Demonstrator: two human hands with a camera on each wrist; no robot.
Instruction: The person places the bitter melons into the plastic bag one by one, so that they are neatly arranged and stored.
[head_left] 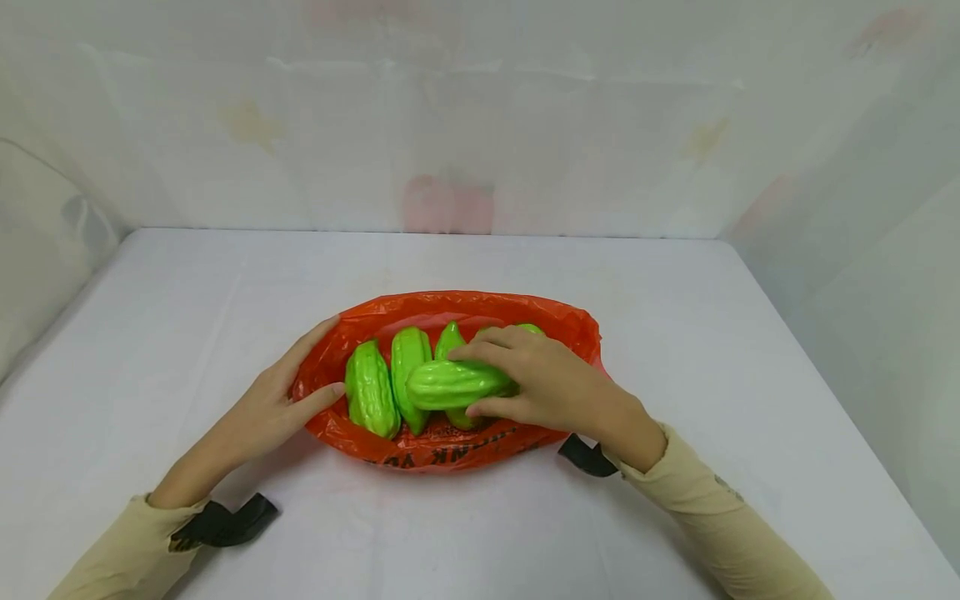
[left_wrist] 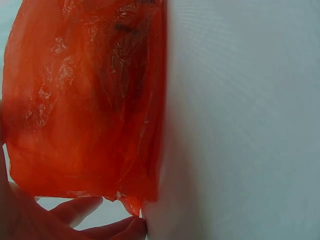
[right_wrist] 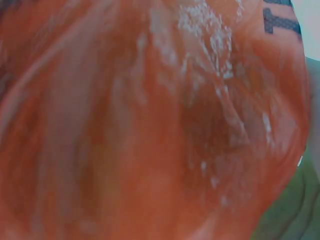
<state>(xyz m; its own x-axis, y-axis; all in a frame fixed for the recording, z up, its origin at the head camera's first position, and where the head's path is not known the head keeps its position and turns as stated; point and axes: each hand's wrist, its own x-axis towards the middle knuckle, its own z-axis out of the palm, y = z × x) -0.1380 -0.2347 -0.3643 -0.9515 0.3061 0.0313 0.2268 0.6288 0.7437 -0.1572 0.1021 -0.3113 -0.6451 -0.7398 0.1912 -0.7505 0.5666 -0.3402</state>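
A red plastic bag (head_left: 442,454) with dark lettering lies on the white table, its wide mouth facing up. Inside it are several glossy green bitter melons (head_left: 372,390) with ridged skin, side by side. My right hand (head_left: 551,379) reaches over the bag's right part and grips one bitter melon (head_left: 457,383) that lies crosswise above the others. At the left rim, my left hand (head_left: 288,400) holds the bag, thumb over the edge and fingers along the outside. The left wrist view shows the bag's crinkled side (left_wrist: 85,100); in the right wrist view the bag (right_wrist: 150,125) fills most of the picture.
The white-covered table (head_left: 675,317) surrounds the bag and ends at a pale fabric backdrop (head_left: 600,150) with faint prints. Black straps (head_left: 228,521) hang from both wrists below the beige sleeves (head_left: 720,500).
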